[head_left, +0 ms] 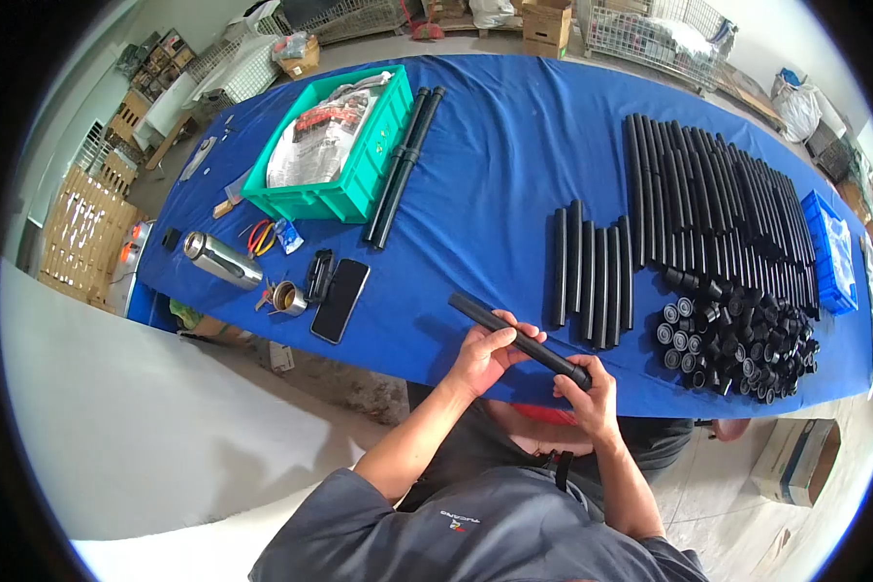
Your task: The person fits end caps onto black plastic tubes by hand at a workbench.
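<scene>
- Head view: a straight black cylindrical tube (545, 355), apparently plastic, is held slantwise above the near edge of a blue cloth-covered tabletop (495, 184), its slightly wider end toward the person.
- Left hand (488, 357): thumb laid across the tube, fingers clamped round it from the far side; the grip seems to bear the weight and leaves the far end exposed.
- Right hand (592, 390): fingers clamped on the wider end, thumb alongside; two separate holds probably steady the tube against tipping.
- Short row of black cylindrical tubes (589, 276): nearest the hands on the right, laid roughly parallel, presumably for easy reach.
- Large stack of black cylindrical tubes (718, 199): beyond the row, similarly aligned, likely to save space and limit rolling.
- Heap of short, round black cap-like pieces (737, 335): piled loosely near the right hand's side; some show grey ringed faces.
- Green rectangular plastic crate (332, 206): farther left, holding printed paper sheets (320, 136), perhaps as cushioning.
- Flat black smartphone (340, 303) and silver metal flask (221, 260): left of the hands, apparently out of their way.
</scene>
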Available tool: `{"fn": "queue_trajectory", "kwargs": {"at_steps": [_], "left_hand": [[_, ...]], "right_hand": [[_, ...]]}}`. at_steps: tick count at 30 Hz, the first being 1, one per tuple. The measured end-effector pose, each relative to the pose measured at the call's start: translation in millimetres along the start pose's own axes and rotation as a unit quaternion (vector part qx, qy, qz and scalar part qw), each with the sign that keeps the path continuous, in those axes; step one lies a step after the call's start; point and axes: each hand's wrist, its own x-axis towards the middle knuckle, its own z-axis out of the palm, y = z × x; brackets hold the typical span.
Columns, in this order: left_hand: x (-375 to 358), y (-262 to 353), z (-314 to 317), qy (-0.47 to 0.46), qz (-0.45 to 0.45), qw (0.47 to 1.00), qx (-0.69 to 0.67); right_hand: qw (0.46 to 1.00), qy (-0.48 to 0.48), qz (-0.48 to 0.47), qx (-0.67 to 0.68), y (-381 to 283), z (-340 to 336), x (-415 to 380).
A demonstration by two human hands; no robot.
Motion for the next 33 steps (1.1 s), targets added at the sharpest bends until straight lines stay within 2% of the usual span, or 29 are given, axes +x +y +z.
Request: {"fn": "queue_trajectory", "kwargs": {"at_steps": [2,3,5,6,9,10,13,19,22,25,26,27,29,31,33], "left_hand": [[-0.5,-0.6,1.4,0.010,-0.005,1.000,0.001],[-1.0,1.2,7.0,0.017,-0.009,1.000,0.000],[0.2,3.6,8.9,0.015,-0.016,1.000,0.002],[-0.4,2.8,5.7,0.009,-0.021,1.000,0.004],[-0.7,0.8,-0.7,-0.007,-0.017,1.000,-0.001],[-0.9,0.6,0.0,-0.005,-0.015,1.000,-0.006],[-2.1,0.1,-0.5,-0.008,-0.013,1.000,0.004],[-2.0,-0.1,0.3,-0.007,-0.011,1.000,0.022],[0.1,0.7,4.3,0.006,-0.027,1.000,0.002],[0.6,0.5,1.2,-0.008,-0.029,1.000,-0.005],[0.3,0.1,-0.7,-0.018,-0.026,0.999,-0.003],[0.1,0.2,0.0,-0.018,-0.028,0.999,-0.004],[-0.6,1.8,1.5,-0.019,-0.034,0.999,-0.004],[-0.4,-0.4,0.6,-0.009,-0.040,0.999,-0.002],[-0.1,-1.2,-1.3,-0.011,-0.039,0.999,-0.002]], "right_hand": [[1.000,-0.006,0.011,-0.015,-6.1,-2.7,-0.7],[0.994,0.004,-0.054,-0.097,-8.1,-3.3,-0.4],[0.949,0.027,-0.182,-0.256,-9.4,-3.7,0.0],[0.943,0.024,-0.209,-0.257,-12.0,-3.4,0.8],[0.959,-0.013,-0.143,-0.247,-28.1,-7.8,-1.2],[0.973,-0.038,-0.070,-0.218,-28.1,-11.0,-0.6],[0.998,-0.019,0.059,-0.015,-15.9,-4.3,-2.1],[0.997,-0.013,0.066,0.025,-3.8,-3.5,-1.1],[0.992,0.006,-0.050,-0.113,-7.5,-3.1,-0.6],[0.923,0.034,-0.256,-0.287,-13.4,-4.5,5.4],[0.949,0.009,-0.193,-0.248,-18.9,-5.9,1.3],[0.983,-0.011,-0.088,-0.162,-21.9,-7.4,0.2],[0.991,-0.047,0.126,0.018,-24.3,-8.8,-1.0],[0.985,-0.010,-0.087,-0.151,-16.5,-8.4,1.2],[0.905,0.025,-0.296,-0.305,-10.6,-4.8,4.8]]}}
